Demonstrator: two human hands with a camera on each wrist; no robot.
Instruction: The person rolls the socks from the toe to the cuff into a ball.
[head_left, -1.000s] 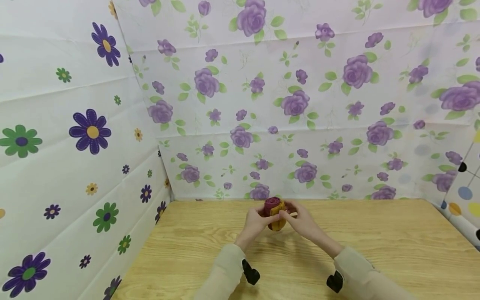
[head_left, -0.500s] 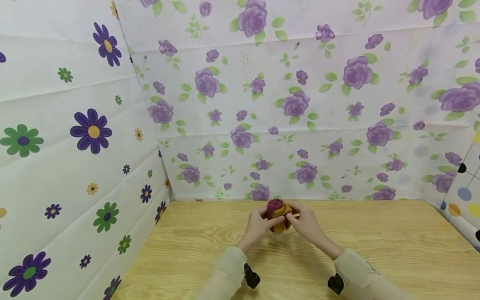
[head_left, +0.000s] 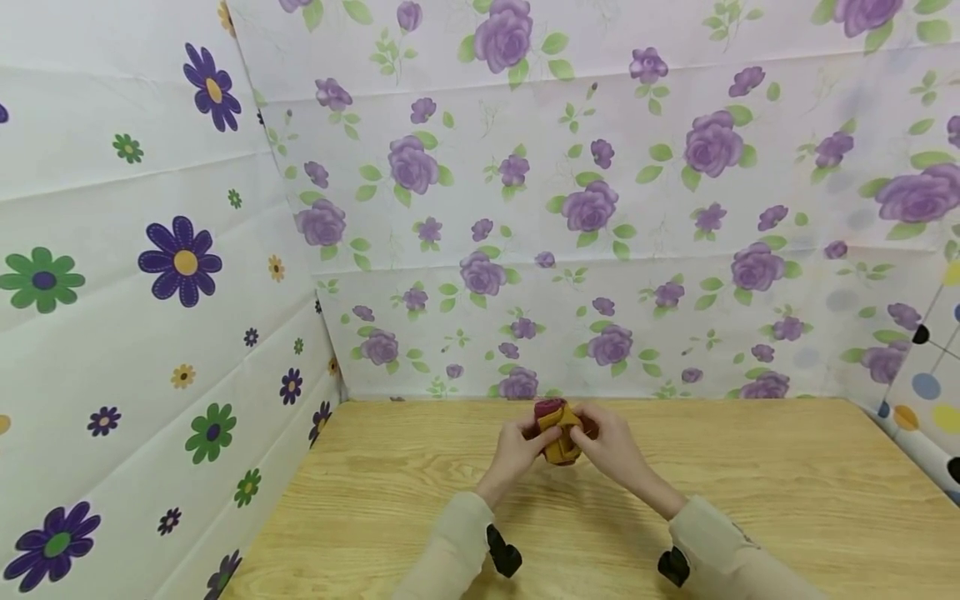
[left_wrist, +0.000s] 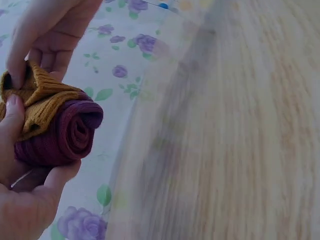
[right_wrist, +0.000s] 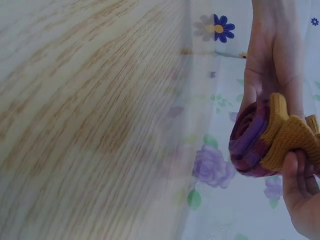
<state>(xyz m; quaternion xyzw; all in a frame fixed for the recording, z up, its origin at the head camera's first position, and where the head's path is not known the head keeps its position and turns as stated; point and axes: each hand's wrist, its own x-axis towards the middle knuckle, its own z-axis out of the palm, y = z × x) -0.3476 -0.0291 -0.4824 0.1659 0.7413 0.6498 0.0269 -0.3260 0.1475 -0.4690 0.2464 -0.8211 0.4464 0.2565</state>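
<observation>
A rolled-up pair of maroon socks [head_left: 550,407] with a ribbed mustard cuff [head_left: 562,452] is held just above the table, between both hands. My left hand [head_left: 510,457] grips the roll from its left side, the thumb pressing on the mustard cuff. From the other side, my right hand [head_left: 613,442] pinches the cuff's edge and pulls it away from the roll. The left wrist view shows the spiral end of the sock roll [left_wrist: 77,132], and the cuff gaping where the right-hand fingers reach in. In the right wrist view, purple stripes show on the sock roll [right_wrist: 250,140].
A light wood-grain table [head_left: 420,483] lies under the hands. White cloth with purple roses [head_left: 592,207] hangs behind it, and a daisy-print cloth [head_left: 180,262] hangs on the left. A dotted cloth [head_left: 926,386] stands at the right edge.
The roll has shifted slightly right and tipped, so less of its maroon end shows in the head view. The mustard cuff is now spread wider between both hands.
</observation>
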